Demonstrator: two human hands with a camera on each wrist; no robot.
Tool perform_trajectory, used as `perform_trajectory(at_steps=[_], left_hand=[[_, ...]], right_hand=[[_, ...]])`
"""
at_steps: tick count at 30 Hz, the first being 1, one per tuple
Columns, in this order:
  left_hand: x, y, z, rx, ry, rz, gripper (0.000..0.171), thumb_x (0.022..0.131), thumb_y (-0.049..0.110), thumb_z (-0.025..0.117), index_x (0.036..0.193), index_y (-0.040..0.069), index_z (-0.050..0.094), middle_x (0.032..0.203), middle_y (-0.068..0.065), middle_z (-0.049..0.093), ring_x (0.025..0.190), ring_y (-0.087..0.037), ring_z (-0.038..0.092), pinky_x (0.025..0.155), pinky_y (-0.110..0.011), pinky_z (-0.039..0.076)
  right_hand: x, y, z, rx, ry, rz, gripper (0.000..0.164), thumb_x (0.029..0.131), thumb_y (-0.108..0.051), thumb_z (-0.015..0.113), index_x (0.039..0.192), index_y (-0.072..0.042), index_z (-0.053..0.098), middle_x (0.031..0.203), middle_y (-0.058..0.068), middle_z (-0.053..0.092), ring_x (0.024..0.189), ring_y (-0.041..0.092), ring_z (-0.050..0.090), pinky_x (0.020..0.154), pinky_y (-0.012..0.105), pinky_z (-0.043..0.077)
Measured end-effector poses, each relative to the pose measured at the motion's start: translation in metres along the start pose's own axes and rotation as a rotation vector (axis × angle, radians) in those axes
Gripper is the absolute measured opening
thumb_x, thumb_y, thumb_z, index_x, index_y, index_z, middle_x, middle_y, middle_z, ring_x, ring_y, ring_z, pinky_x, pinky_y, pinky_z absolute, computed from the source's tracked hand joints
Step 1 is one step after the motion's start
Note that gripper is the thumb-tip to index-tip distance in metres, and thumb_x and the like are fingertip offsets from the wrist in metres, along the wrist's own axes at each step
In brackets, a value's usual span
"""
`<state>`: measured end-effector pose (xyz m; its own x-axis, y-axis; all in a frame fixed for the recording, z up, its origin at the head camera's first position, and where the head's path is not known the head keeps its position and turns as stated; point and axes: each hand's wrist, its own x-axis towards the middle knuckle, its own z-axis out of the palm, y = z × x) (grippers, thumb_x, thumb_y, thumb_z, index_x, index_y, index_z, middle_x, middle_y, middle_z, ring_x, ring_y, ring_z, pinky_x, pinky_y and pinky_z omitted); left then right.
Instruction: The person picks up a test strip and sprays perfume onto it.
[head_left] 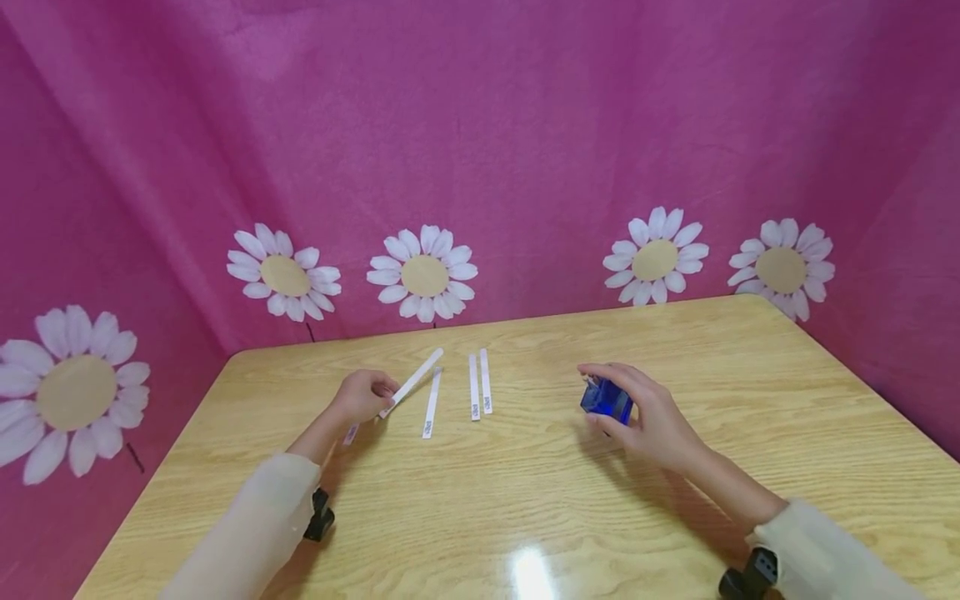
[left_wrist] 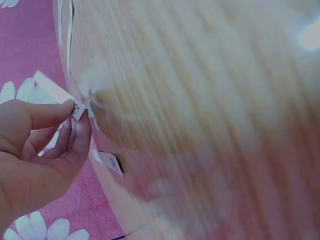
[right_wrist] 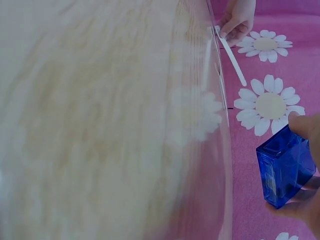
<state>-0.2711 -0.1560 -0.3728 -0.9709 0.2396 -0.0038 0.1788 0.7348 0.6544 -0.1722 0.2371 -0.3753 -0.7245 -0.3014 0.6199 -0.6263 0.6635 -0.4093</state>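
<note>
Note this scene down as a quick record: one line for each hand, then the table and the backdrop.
Left hand: pinches a white strip by its printed end
Right hand: holds a see-through blue bottle
Table: wood-grained, with four more strips lying on it, one partly hidden by the left arm or hand
Backdrop: pink, with large white daisies

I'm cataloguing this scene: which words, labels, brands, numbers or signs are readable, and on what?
None reads clearly.
White strip in the left hand: dark print, too blurred to read.
Four other strips: print too small to read.
Blue bottle in the right hand: no readable lettering.
</note>
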Motion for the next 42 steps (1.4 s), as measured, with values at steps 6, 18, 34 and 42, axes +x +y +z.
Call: perform_trajectory(at_steps=[6, 18, 34, 42], left_hand=[[-0.006, 0.002, -0.003, -0.098, -0.003, -0.067, 0.024, 0.085, -0.001, 0.06, 0.107, -0.01, 0.065, 0.096, -0.022, 0.066, 0.083, -0.02, 0.06, 0.065, -0.02, 0.049], [-0.011, 0.002, 0.0, -0.335, -0.111, -0.109, 0.025, 0.088, 0.006, 0.064, 0.107, -0.01, 0.064, 0.089, -0.006, 0.068, 0.073, -0.005, 0.057, 0.07, -0.022, 0.055], [-0.022, 0.019, 0.008, -0.463, -0.211, -0.028, 0.021, 0.09, -0.001, 0.059, 0.106, -0.015, 0.059, 0.091, -0.022, 0.072, 0.074, -0.013, 0.07, 0.074, -0.032, 0.06], [-0.024, 0.023, 0.016, -0.51, -0.272, 0.049, 0.027, 0.087, -0.008, 0.059, 0.111, -0.021, 0.054, 0.098, -0.035, 0.068, 0.077, -0.018, 0.072, 0.075, -0.033, 0.06]], right_hand=[[0.003, 0.0, 0.001, -0.003, 0.007, -0.019, 0.065, 0.071, -0.004, 0.082, 0.131, -0.014, 0.057, 0.121, 0.006, 0.064, 0.107, 0.024, 0.062, 0.083, 0.047, 0.057], [0.006, -0.004, 0.003, 0.002, 0.011, -0.028, 0.064, 0.072, -0.004, 0.082, 0.13, -0.014, 0.057, 0.121, 0.006, 0.065, 0.107, 0.023, 0.062, 0.083, 0.046, 0.057], [0.014, -0.007, 0.009, 0.036, 0.013, -0.043, 0.062, 0.074, -0.006, 0.081, 0.13, -0.013, 0.057, 0.121, 0.006, 0.065, 0.107, 0.023, 0.062, 0.083, 0.045, 0.058], [0.021, -0.01, 0.012, 0.041, 0.002, -0.039, 0.061, 0.075, -0.008, 0.08, 0.13, -0.015, 0.057, 0.122, 0.006, 0.064, 0.107, 0.022, 0.062, 0.084, 0.045, 0.057]])
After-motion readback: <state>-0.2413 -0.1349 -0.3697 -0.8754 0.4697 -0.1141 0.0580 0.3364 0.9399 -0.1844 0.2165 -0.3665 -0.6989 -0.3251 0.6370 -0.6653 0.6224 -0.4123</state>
